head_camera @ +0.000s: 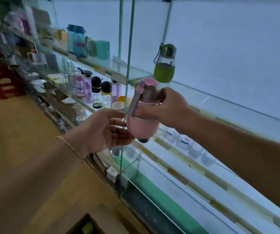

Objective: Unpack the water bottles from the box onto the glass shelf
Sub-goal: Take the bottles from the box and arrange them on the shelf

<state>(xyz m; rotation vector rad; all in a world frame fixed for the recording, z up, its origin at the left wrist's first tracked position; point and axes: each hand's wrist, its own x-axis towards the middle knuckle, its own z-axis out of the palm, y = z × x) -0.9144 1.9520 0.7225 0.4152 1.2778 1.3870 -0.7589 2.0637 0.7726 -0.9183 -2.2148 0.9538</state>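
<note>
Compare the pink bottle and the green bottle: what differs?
Colour: the pink bottle has a pink sleeve and lid, the green bottle green ones.
Support: the pink bottle is in the air, held by the right hand, with the left hand open beside its base. The green bottle stands on the glass shelf.
Strap: the pink bottle's is a flat grey band, the green bottle's a thin dark loop.
Shared: rounded shape, clear middle.

One wide-angle view is taken from the head, tilted, aimed forward and down along the glass shelf (228,105), which is seen from near, with the floor (17,132) at left.
</note>
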